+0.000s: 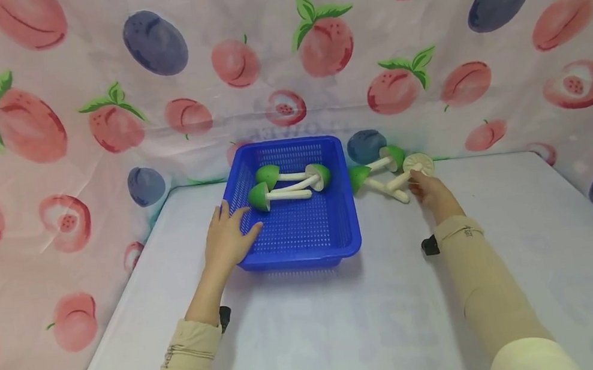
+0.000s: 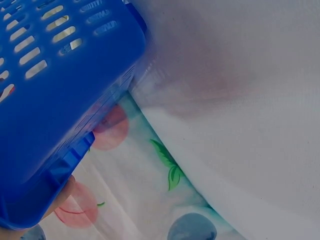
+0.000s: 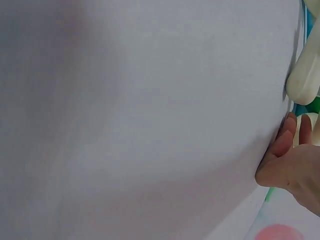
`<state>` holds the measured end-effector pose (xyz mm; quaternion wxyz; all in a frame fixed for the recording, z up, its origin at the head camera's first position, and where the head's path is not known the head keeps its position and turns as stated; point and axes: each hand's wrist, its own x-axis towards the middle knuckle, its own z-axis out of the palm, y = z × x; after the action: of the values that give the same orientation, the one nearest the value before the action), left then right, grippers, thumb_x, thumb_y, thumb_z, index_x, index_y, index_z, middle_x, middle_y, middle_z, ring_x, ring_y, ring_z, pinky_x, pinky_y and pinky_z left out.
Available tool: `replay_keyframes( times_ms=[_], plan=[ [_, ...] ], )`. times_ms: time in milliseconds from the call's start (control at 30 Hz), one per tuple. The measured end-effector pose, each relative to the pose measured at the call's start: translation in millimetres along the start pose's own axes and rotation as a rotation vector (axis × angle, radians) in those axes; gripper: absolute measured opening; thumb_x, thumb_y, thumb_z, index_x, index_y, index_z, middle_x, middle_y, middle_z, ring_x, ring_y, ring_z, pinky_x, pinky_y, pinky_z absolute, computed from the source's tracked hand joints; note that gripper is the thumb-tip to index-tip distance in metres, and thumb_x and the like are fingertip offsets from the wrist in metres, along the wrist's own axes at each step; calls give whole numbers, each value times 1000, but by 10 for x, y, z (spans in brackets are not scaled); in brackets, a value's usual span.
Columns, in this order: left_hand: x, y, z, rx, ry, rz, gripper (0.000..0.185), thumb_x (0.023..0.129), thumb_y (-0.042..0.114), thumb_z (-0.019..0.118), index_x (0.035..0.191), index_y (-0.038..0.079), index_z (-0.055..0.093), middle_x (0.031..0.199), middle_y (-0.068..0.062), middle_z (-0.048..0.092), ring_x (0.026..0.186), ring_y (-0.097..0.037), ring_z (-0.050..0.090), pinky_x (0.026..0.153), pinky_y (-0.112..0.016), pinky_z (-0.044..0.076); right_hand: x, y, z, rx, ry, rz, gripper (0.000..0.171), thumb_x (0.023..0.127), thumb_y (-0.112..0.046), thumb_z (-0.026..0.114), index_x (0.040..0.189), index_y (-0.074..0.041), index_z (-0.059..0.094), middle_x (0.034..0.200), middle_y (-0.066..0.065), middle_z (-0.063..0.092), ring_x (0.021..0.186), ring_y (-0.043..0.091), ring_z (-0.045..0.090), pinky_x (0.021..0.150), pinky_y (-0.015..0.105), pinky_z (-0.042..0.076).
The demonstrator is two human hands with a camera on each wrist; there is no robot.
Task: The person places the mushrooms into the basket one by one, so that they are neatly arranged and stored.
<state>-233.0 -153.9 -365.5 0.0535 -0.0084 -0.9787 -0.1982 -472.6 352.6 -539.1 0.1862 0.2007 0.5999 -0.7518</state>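
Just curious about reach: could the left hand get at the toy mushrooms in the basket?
Probably yes: the left hand is at the blue plastic basket, whose open top leaves the toy mushrooms inside uncovered.

The left sleeve (image 1: 180,366) and right sleeve (image 1: 494,285) are beige and long, with small dark markings like lettering by the cuffs and creased folds at the left one. A small black device sits at each wrist, and a paler, cream layer (image 1: 532,358) with a rounded edge covers the upper right arm.
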Motion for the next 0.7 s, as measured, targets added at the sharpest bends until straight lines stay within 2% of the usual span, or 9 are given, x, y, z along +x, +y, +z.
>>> replay_keyframes(
  times_ms=[67, 133, 233, 300, 333, 400, 467, 600, 700],
  plan=[
    [6, 1, -4, 1, 0, 0, 57, 91, 43, 54, 137, 10, 49, 152, -31, 19, 141, -48, 14, 111, -62, 21, -337, -79, 208, -34, 30, -6, 31, 80, -43, 72, 97, -19, 66, 87, -4, 61, 74, 9, 54, 68, 20, 43],
    [18, 6, -3, 0, 5, 5, 57, 91, 43, 54, 137, 10, 49, 152, -31, 19, 141, -48, 15, 112, -61, 21, -420, -129, 278, -64, 53, -6, 35, 82, -43, 69, 107, -19, 63, 97, -3, 62, 80, 7, 54, 73, 20, 44],
    [31, 11, -1, -2, 8, 13, 56, 91, 43, 54, 136, 9, 49, 151, -31, 20, 141, -49, 16, 112, -61, 20, -133, -95, 140, -87, 96, -14, 36, 85, -43, 66, 112, -20, 60, 101, -4, 61, 83, 6, 54, 73, 22, 46],
    [32, 7, -5, -2, 6, 9, 56, 91, 43, 53, 137, 10, 49, 152, -30, 19, 141, -48, 16, 112, -60, 20, 515, 11, -216, -79, 59, 4, 42, 82, -45, 69, 115, -21, 60, 102, -5, 62, 85, 8, 54, 73, 26, 45],
    [29, 3, -11, -3, 4, 4, 57, 91, 43, 53, 137, 10, 48, 152, -30, 19, 141, -48, 16, 113, -60, 19, 783, 69, -362, -82, 49, 3, 42, 77, -45, 73, 110, -22, 60, 99, -6, 62, 86, 9, 55, 73, 27, 46],
    [23, -7, -22, 3, 3, 0, 56, 92, 43, 53, 137, 10, 48, 152, -31, 19, 141, -48, 15, 112, -61, 19, 962, 120, -439, -54, 18, 1, 40, 73, -42, 77, 101, -19, 62, 93, -5, 62, 85, 11, 54, 72, 27, 45],
    [18, -10, -35, 0, 3, -3, 56, 91, 43, 54, 137, 10, 48, 152, -30, 18, 141, -48, 15, 113, -60, 19, 857, 115, -395, -32, -30, -6, 34, 76, -39, 76, 100, -18, 62, 92, -4, 61, 85, 12, 54, 71, 28, 44],
    [23, -10, -46, -4, 1, 3, 57, 91, 43, 54, 137, 9, 48, 152, -30, 18, 141, -48, 15, 113, -60, 19, 447, 67, -189, -19, -37, -26, 27, 85, -35, 68, 105, -18, 63, 91, -4, 61, 84, 12, 53, 70, 26, 43],
    [28, -17, -43, -1, -3, -2, 57, 91, 43, 53, 137, 10, 47, 152, -30, 18, 141, -48, 15, 113, -60, 19, 552, 109, -232, -22, -27, -36, 33, 77, -38, 75, 102, -20, 63, 92, -6, 60, 86, 10, 52, 72, 25, 41]
  ],
)
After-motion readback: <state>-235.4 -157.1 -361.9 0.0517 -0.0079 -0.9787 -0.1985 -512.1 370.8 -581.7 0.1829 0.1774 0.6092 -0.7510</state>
